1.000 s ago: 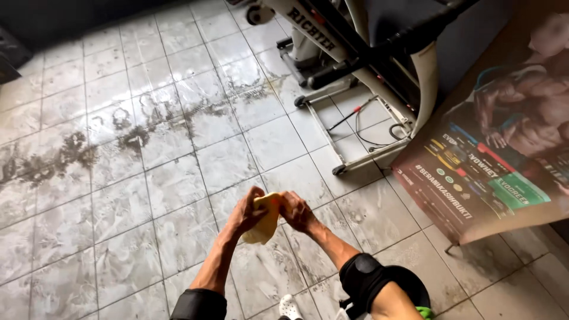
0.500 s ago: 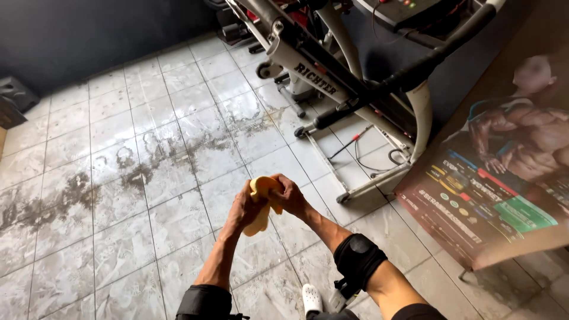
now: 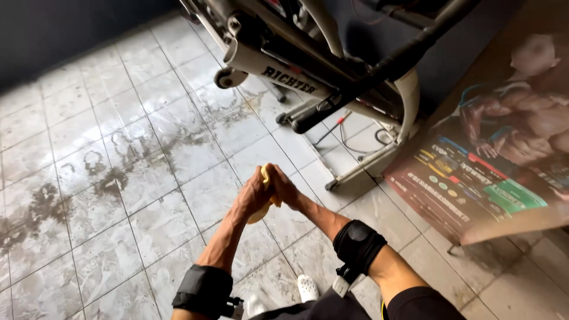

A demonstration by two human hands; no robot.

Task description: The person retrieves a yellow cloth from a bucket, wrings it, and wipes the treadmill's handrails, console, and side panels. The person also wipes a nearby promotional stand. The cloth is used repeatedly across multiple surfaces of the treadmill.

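Nearest the camera, two forearms reach out over the tiled floor (image 3: 89,178), each banded with a black strap (image 3: 358,244) near the elbow; white shoes (image 3: 307,287) show just below them, standing on the tiles. Further out, the left hand (image 3: 253,192) and the right hand (image 3: 283,185) meet palm to palm, pressed together around a yellow cloth (image 3: 265,204); the cloth is sandwiched between them, held in the air above the floor, with only its edges peeping out at the top and bottom of the clasp.

The cloth looks soft and light, bunched up and limp; by its look it would crumple to whatever shape the palms give it, and it may well be damp, though that cannot be told for sure. There is nothing fragile about it; a full-palm squeeze, as now, seems the surest hold, since a loose corner would only flop.

The tiles beyond the hands carry dark wet streaks and smears, thickest toward the left edge of the floor; farther off stands a treadmill (image 3: 308,65), its frame raised and its feet on the tiles; to its right a printed poster board (image 3: 492,172) leans near the floor's right edge.
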